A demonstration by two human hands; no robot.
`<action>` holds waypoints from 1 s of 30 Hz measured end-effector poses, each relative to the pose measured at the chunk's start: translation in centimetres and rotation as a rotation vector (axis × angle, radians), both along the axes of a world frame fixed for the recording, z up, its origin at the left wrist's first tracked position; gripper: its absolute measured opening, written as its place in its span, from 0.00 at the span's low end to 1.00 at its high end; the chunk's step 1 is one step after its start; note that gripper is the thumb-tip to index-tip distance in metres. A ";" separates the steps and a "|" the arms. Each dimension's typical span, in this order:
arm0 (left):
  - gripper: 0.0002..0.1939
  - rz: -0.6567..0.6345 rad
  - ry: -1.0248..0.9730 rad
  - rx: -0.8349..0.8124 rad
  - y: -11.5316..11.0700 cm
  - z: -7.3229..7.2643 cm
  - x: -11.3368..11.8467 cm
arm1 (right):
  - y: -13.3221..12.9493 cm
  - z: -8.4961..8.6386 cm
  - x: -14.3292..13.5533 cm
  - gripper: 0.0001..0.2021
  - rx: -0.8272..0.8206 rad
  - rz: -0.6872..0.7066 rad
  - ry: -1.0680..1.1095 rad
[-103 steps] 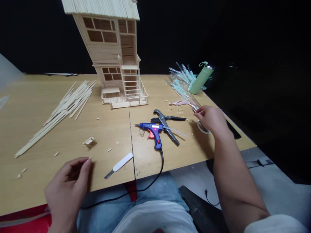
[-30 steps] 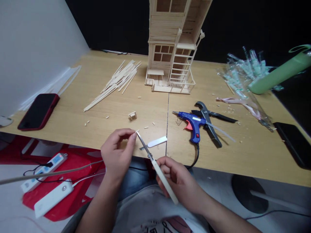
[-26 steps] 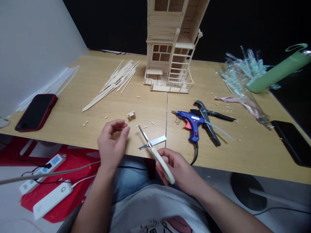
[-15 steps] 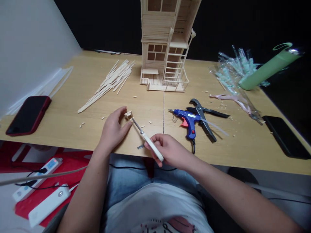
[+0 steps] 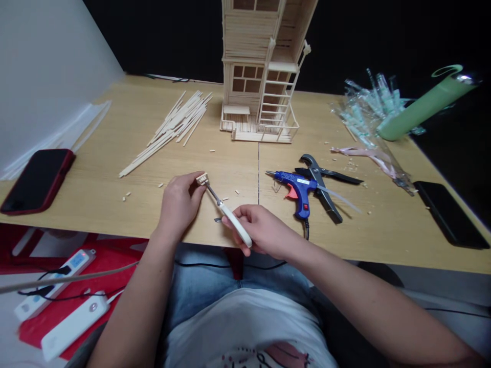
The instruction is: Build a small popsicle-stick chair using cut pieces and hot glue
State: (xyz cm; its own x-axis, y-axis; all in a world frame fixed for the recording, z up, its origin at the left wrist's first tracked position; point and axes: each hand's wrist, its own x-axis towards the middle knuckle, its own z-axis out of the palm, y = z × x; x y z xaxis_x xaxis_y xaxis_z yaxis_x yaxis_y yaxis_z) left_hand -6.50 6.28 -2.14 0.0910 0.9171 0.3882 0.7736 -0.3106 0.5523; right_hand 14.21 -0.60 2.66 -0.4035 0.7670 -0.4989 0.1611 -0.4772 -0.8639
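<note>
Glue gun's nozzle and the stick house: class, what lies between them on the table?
In the head view, only bare tabletop with its dark seam lies between the nozzle and the stick house.

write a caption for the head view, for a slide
The left hand steadies a tiny wooden piece as the right hand brings scissors to it, before a stick-built model house.

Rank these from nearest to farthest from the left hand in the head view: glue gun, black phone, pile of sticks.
1. Pile of sticks, just beyond the left hand.
2. Glue gun, off to its right.
3. Black phone, far right.
</note>
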 end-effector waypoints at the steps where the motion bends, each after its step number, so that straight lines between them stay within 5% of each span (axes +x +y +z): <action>1: 0.14 0.003 -0.002 0.001 0.0 0.0 0.0 | 0.0 0.0 0.0 0.20 -0.004 -0.001 -0.002; 30: 0.17 0.039 0.069 -0.026 -0.1 0.4 -0.1 | 0.2 0.4 0.1 0.24 -0.029 -0.005 0.031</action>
